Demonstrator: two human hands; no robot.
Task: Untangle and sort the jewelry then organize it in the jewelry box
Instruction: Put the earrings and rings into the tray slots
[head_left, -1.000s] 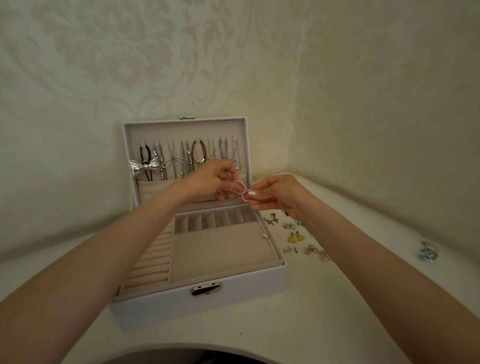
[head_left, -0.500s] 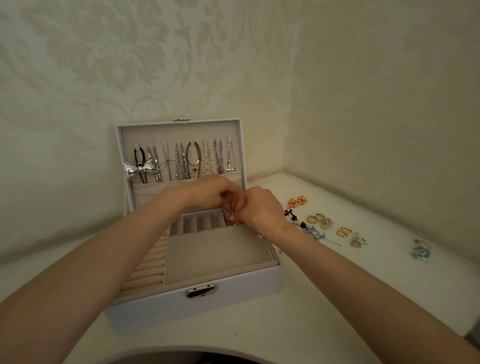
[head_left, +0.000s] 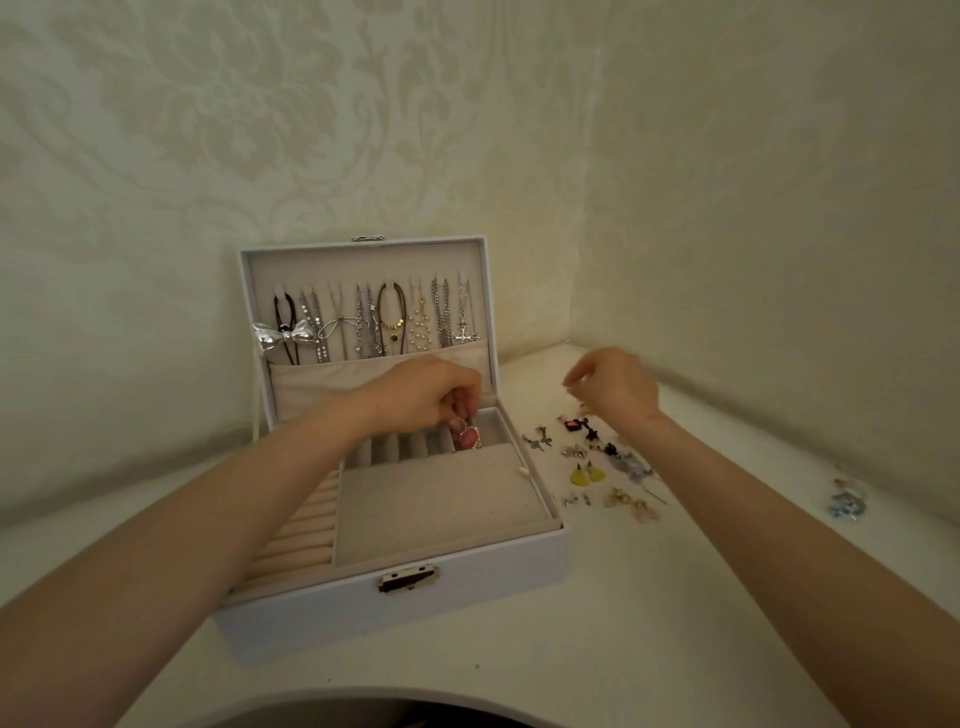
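A white jewelry box (head_left: 467, 582) stands open on the table, with several necklaces (head_left: 374, 327) hanging inside its lid. My left hand (head_left: 421, 395) reaches over the small back compartments and pinches a pair of pink earrings (head_left: 467, 436), which hang into the rightmost slot. My right hand (head_left: 613, 387) hovers to the right of the box above loose earrings (head_left: 597, 462) scattered on the table; its fingers are loosely curled and hold nothing that I can see.
Blue jewelry (head_left: 847, 499) lies apart at the far right of the table. Two walls meet in a corner behind the box. The table's curved front edge (head_left: 363, 701) is close to me. Ring rolls (head_left: 301, 535) fill the box's left side.
The pink earrings have gone from both hands, held in front of the lid, down into the box's back right slot. My right hand has let go and moved right over the loose earrings.
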